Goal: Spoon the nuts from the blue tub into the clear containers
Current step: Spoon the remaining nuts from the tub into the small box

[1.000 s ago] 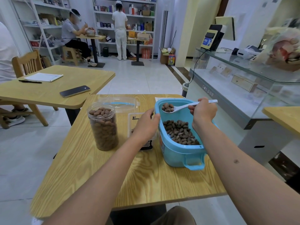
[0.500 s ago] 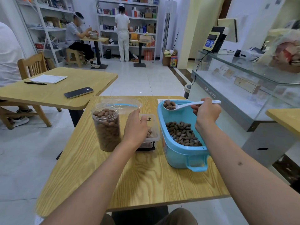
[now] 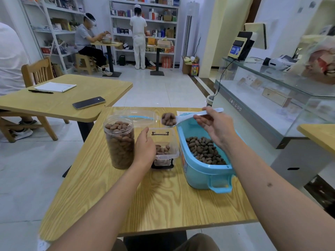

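Gripping spoon [image 3: 188,117], right hand [image 3: 216,126]; left hand [image 3: 145,148] holding container [image 3: 165,142]; wooden table [image 3: 163,205], shop shelves [image 3: 145,24].

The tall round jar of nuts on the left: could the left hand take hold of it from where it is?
Probably yes. The left hand grips the small clear box, and the tall jar stands right beside it on the table with nothing between them. It would have to let go of the box first.

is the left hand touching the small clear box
Touching. The head view shows the left hand resting against the near left side of the small clear box, fingers wrapped at its wall with no gap.
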